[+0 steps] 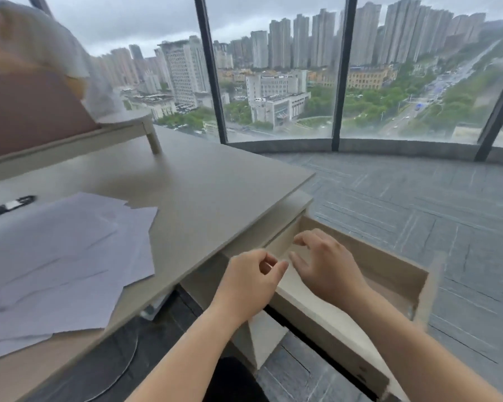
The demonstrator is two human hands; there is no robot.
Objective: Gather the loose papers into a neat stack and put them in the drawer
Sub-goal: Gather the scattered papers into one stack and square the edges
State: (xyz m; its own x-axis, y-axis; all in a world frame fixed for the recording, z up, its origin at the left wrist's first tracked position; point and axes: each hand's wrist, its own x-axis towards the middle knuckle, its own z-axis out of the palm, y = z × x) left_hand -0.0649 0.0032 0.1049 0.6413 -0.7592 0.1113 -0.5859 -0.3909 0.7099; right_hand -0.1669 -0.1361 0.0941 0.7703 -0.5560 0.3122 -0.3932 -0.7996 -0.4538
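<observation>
Several loose white papers (67, 256) lie fanned and overlapping on the left part of the desk (209, 187), some hanging over its near edge. A beige drawer (395, 271) under the desk's right end stands pulled out, and the part of its inside that shows is bare. My left hand (250, 281) hovers at the drawer's near side wall, fingers loosely curled, holding nothing. My right hand (324, 264) is over the inside of the drawer, fingers spread and relaxed, holding nothing.
A black and white pen-like object (10, 205) lies at the desk's far left. A raised shelf with a round leg (153, 139) stands at the back, and another person's sleeve (41, 39) shows top left. Grey carpet (418, 198) and a glass wall lie beyond.
</observation>
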